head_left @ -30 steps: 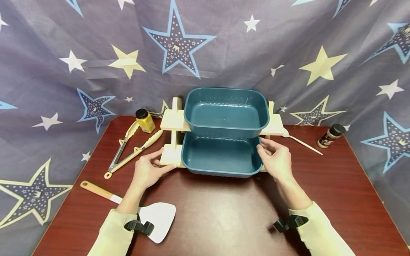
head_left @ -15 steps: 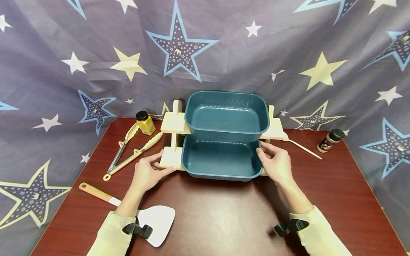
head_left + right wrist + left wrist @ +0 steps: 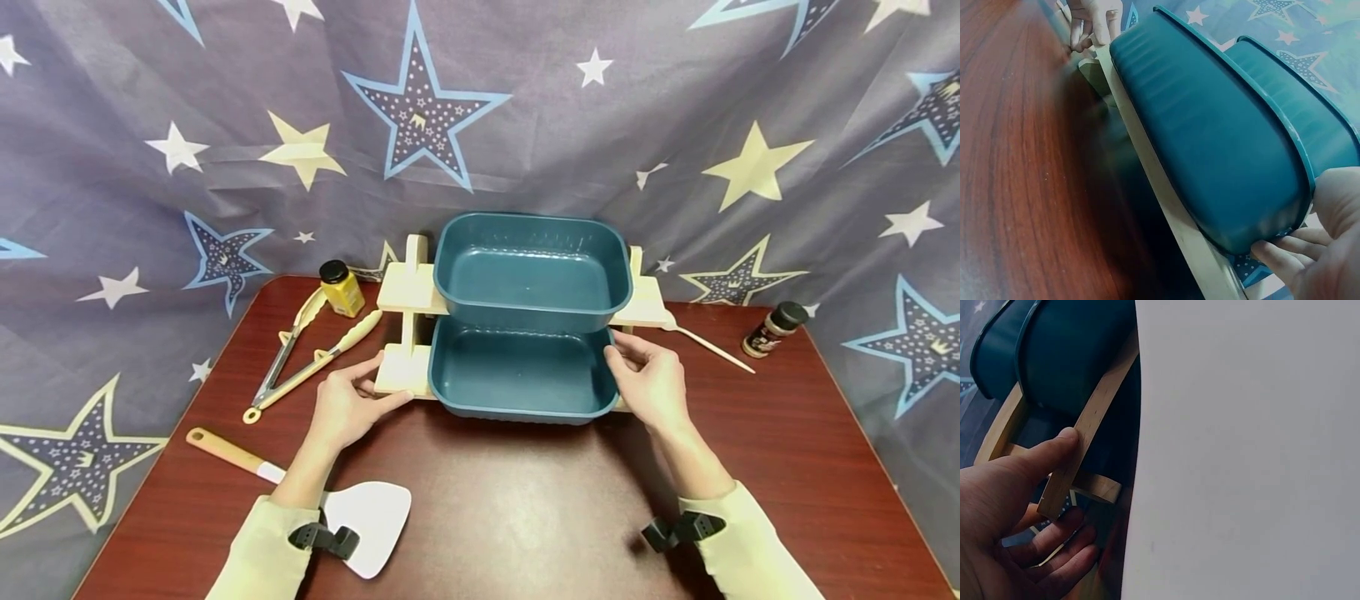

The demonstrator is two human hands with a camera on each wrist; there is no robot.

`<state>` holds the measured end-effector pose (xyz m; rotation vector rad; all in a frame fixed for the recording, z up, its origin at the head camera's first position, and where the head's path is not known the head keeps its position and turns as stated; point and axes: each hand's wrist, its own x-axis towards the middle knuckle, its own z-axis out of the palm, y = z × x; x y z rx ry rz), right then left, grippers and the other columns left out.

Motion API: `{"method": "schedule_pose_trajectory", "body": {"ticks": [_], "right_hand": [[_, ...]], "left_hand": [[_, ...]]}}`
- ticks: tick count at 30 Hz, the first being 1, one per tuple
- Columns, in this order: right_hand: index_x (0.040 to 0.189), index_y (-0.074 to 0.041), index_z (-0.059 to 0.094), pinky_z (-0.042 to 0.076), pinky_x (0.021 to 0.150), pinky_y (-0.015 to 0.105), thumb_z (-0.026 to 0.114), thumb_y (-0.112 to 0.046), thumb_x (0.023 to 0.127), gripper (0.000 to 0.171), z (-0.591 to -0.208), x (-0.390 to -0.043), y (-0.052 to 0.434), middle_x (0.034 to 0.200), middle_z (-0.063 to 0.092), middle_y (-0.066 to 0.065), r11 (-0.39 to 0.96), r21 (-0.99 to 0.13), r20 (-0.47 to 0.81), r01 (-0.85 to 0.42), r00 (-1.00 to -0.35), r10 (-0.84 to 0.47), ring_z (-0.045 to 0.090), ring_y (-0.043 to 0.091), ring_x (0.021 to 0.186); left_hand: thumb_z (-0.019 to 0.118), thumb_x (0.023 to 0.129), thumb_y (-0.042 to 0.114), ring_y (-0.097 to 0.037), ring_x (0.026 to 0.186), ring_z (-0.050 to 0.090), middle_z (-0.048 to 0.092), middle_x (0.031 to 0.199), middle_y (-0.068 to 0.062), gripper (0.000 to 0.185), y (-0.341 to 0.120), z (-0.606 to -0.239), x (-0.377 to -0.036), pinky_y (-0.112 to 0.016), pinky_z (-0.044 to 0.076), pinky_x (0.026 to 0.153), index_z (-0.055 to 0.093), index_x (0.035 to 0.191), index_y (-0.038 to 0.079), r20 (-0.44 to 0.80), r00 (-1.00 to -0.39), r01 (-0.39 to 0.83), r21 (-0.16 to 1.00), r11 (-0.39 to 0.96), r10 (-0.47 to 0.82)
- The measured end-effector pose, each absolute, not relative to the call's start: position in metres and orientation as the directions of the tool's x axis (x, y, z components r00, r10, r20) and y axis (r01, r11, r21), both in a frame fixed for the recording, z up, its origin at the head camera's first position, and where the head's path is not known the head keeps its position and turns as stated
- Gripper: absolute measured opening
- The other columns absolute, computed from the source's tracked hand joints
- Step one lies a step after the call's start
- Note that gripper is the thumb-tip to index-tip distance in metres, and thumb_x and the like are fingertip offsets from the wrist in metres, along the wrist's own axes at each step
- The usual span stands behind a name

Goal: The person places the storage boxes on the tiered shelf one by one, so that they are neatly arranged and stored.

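Wooden two-tier rack (image 3: pixel 405 367) sits table centre, approx 12 o'clock from both hands, w/ upper tub (image 3: pixel 532 267) and lower tub (image 3: pixel 517 371). Left hand (image 3: pixel 347 404) pinches rack's lower left shelf, thumb on top, fingers under. Right hand (image 3: pixel 651 379) curls round lower tub's right rim at 3 o'clock. Bare table (image 3: pixel 525 508) at 6 o'clock; tongs (image 3: pixel 300 354) and spatula (image 3: pixel 330 496) crowd 9 o'clock side.

Left hand (image 3: pixel 347 406): thumb on top, fingers curled beneath what it grips. Right hand (image 3: pixel 649 381): thumb above, fingertips (image 3: pixel 1275 254) tucked under what it grips. Both forearms extended forward, wrists strapped.
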<state>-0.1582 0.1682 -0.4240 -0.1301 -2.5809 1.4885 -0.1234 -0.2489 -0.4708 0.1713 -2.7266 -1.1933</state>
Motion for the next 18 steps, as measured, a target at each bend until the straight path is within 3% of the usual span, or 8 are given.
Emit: {"method": "schedule_pose_trajectory", "body": {"ticks": [12, 18], "right_hand": [[0.131, -0.005, 0.076, 0.051, 0.075, 0.004, 0.070, -0.018, 0.102, 0.032, -0.4250, -0.1606, 0.1682, 0.117, 0.080, 0.020, 0.494, -0.869, 0.105, -0.027, -0.986, 0.131, 0.064, -0.021, 0.080], [0.131, -0.009, 0.077, 0.050, 0.076, 0.005, 0.070, -0.024, 0.103, 0.032, -0.4219, -0.1587, 0.1717, 0.117, 0.081, 0.017, 0.548, -0.836, 0.118, -0.036, -0.986, 0.115, 0.079, 0.011, 0.097]], "left_hand": [[0.098, 0.076, 0.041, -0.012, 0.068, 0.071, 0.080, 0.080, -0.008, 0.082, -0.2518, -0.4692, -0.1242, -0.022, 0.051, 0.064, 0.067, 0.146, 0.012, 0.101, -0.982, -0.032, 0.738, 0.674, -0.158], [0.097, 0.076, 0.042, -0.012, 0.070, 0.073, 0.080, 0.082, -0.009, 0.083, -0.2522, -0.4669, -0.1245, -0.023, 0.052, 0.065, 0.066, 0.146, 0.012, 0.091, -0.985, -0.035, 0.733, 0.679, -0.149]]}}
